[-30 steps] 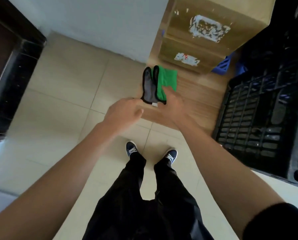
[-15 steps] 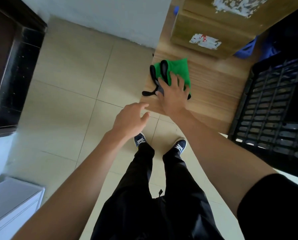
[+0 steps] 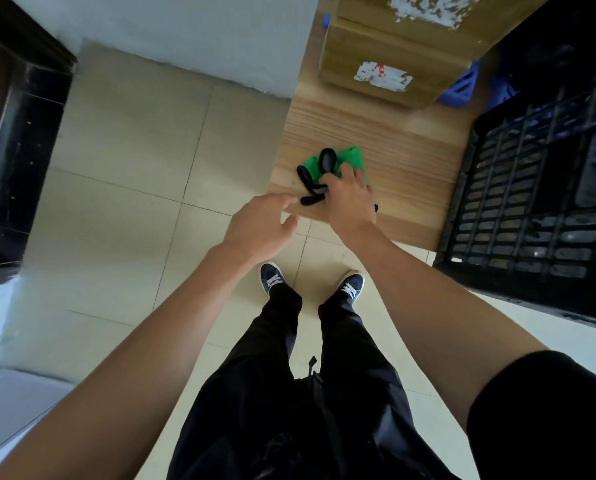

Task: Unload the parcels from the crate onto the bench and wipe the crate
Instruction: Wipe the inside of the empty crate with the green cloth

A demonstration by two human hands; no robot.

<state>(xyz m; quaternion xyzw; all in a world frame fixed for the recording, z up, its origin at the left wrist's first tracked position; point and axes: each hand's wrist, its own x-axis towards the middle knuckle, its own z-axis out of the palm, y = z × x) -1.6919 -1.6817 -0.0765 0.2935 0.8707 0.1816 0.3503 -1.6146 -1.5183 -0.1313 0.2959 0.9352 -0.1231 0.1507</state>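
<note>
From the head camera we look down on a wooden bench (image 3: 411, 157) that runs along the right of a tiled floor (image 3: 134, 188). Our right hand (image 3: 350, 199) lies on a green cloth (image 3: 350, 157) near the bench's front edge, fingers curled round the cloth's black-trimmed folds and gripping them. Our left hand (image 3: 260, 226) hovers just beside it, to the left and short of the bench corner, fingers loosely extended and holding nothing. The black crate (image 3: 539, 209) stands at the bench's right end, well apart from both hands, its slatted wall facing us. Two stacked cardboard parcels (image 3: 393, 53) with torn labels sit at the far end of the bench, beyond the cloth. Below, we see our dark trousers (image 3: 307, 393) and blue shoes (image 3: 272, 277).
</note>
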